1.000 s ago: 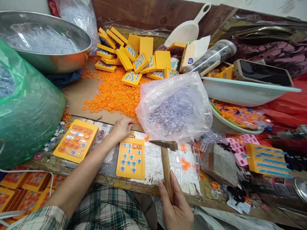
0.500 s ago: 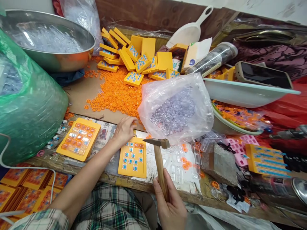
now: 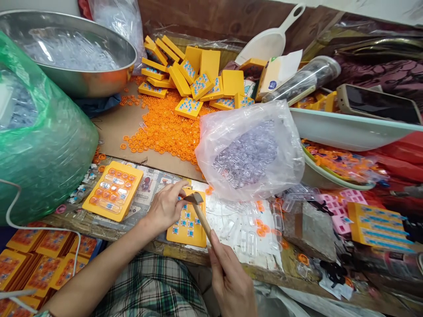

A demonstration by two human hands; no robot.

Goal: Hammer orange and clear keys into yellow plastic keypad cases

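Observation:
In the head view my right hand [image 3: 231,273] is wrapped round the wooden handle of a small hammer [image 3: 203,220]. The hammer's metal head hangs over the upper part of a yellow panel [image 3: 194,239] set with small blue-centred pieces. My left hand [image 3: 167,204] reaches over the panel's upper left, with thumb and forefinger closed close to the hammer head. Whatever those fingertips may hold is hidden. Left of that hand lies a second yellow panel [image 3: 122,211], fitted with orange rings and clear covers.
Loose orange rings [image 3: 168,127] are heaped behind the hands, below piled yellow panels [image 3: 209,61]. A plastic bag of clear parts [image 3: 247,149] stands right of them. A green bag [image 3: 49,154] and a metal bowl [image 3: 76,79] occupy the left. A grey block [image 3: 309,229] sits right.
My left hand has come from the loose orange rings back to the panel's upper edge. My right hand has brought the hammer head leftward over the panel. The view has shifted slightly.

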